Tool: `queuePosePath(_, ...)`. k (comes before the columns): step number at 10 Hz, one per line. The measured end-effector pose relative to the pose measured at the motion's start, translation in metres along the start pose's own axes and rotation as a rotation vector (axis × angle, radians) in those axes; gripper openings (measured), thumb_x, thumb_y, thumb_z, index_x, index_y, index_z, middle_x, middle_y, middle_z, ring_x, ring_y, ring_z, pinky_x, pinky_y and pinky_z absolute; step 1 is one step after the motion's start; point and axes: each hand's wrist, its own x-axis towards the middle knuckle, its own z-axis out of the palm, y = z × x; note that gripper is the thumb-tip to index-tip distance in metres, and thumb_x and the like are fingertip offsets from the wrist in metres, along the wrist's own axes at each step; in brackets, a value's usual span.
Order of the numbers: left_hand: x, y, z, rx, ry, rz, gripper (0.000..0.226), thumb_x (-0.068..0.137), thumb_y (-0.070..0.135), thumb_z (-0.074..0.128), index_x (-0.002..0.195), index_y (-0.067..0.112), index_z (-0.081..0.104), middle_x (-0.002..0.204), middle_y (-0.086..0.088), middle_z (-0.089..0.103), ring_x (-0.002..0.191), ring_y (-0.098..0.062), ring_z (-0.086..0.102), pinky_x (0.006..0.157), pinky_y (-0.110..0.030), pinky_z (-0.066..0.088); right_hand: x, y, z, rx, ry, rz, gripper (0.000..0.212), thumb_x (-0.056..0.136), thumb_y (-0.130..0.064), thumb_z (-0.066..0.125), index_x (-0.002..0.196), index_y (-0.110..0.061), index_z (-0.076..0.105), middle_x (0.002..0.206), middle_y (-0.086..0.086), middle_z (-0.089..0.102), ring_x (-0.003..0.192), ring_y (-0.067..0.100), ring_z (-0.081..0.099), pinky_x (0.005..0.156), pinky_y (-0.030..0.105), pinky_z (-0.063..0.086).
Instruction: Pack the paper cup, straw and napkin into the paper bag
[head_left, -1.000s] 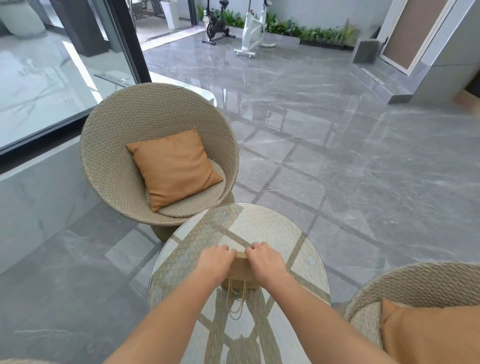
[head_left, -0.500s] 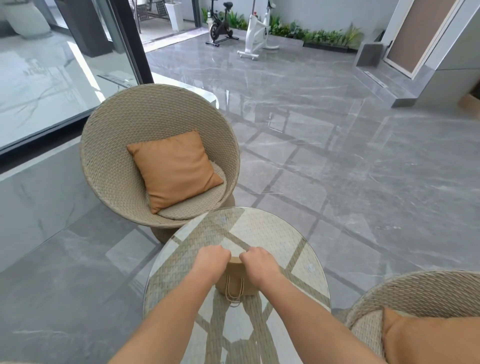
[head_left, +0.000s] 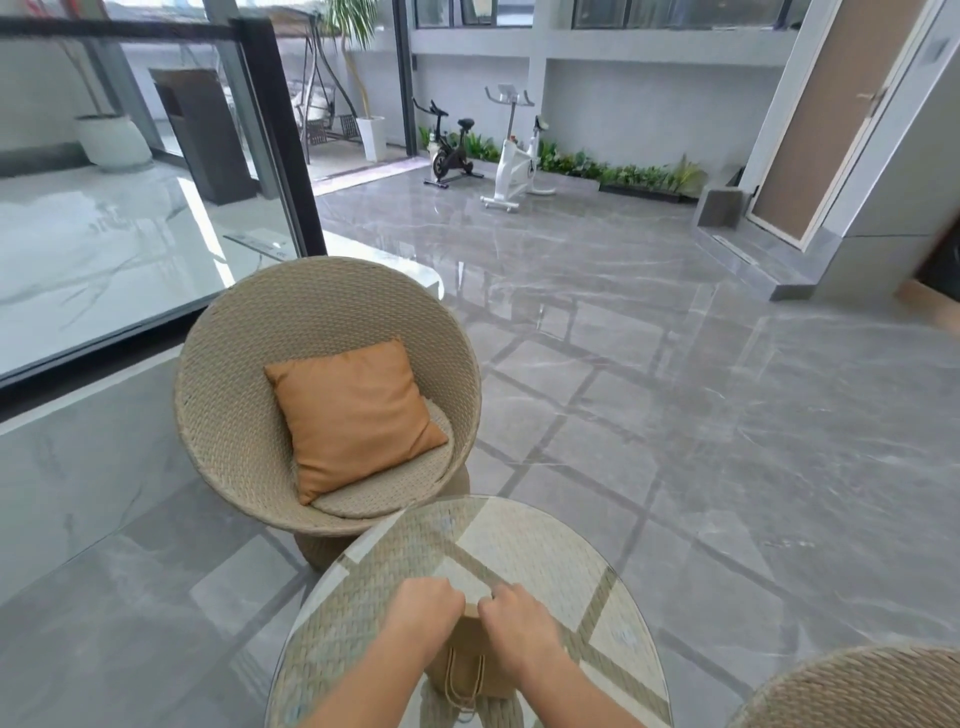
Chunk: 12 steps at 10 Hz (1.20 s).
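Note:
A small brown paper bag stands on the round glass-topped wicker table, its twine handle hanging down the near side. My left hand grips the bag's top edge on the left, and my right hand grips it on the right, both with fingers curled over the rim. The bag's mouth is hidden under my hands. No paper cup, straw or napkin shows anywhere in view.
A round wicker chair with an orange cushion stands just beyond the table on the left. A second wicker chair sits at the bottom right. Glossy grey tile floor stretches beyond, with two exercise bikes far back.
The view has tilted upward, so the table and bag now sit lower in the frame. Both hands stay on the bag's top edge, pressed closer together.

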Motion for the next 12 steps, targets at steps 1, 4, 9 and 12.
queuePosePath(1, 0.0, 0.0, -0.004, 0.01, 0.004, 0.007, 0.019, 0.089, -0.006, 0.058, 0.1, 0.005, 0.069, 0.103, -0.013, 0.071, 0.096, -0.033, 0.07, 0.077, -0.039, 0.054, 0.001, 0.001, -0.003, -0.001, -0.008, 0.006, 0.027, 0.087, 0.008, 0.05, 0.111, -0.002, 0.056, 0.116, 0.018, 0.054, 0.111, 0.034, 0.048, 0.088, 0.044, 0.046)
queuePosePath(4, 0.002, 0.003, -0.013, 0.006, 0.024, 0.02, 0.026, 0.092, -0.007, 0.051, 0.109, 0.004, 0.068, 0.114, -0.016, 0.069, 0.106, -0.036, 0.067, 0.084, -0.041, 0.052, 0.0, 0.002, -0.005, 0.009, 0.011, 0.015, 0.028, 0.092, 0.005, 0.042, 0.115, -0.002, 0.056, 0.12, 0.019, 0.054, 0.116, 0.035, 0.048, 0.09, 0.046, 0.045)
queuePosePath(9, 0.002, 0.003, -0.019, 0.021, 0.01, 0.059, 0.025, 0.095, -0.001, 0.049, 0.108, 0.008, 0.069, 0.114, -0.014, 0.069, 0.106, -0.033, 0.066, 0.085, -0.04, 0.052, 0.001, -0.006, -0.012, -0.005, -0.053, 0.049, 0.03, 0.097, -0.003, 0.035, 0.121, 0.0, 0.054, 0.126, 0.02, 0.052, 0.121, 0.036, 0.044, 0.092, 0.049, 0.043)
queuePosePath(12, -0.002, -0.002, -0.052, 0.034, 0.014, 0.043, 0.02, 0.097, 0.013, 0.055, 0.111, 0.008, 0.068, 0.118, -0.013, 0.067, 0.109, -0.032, 0.065, 0.085, -0.037, 0.05, -0.007, -0.009, -0.051, -0.096, -0.068, 0.076, 0.033, 0.095, -0.002, 0.041, 0.125, -0.005, 0.054, 0.127, 0.019, 0.053, 0.12, 0.037, 0.045, 0.092, 0.046, 0.043)
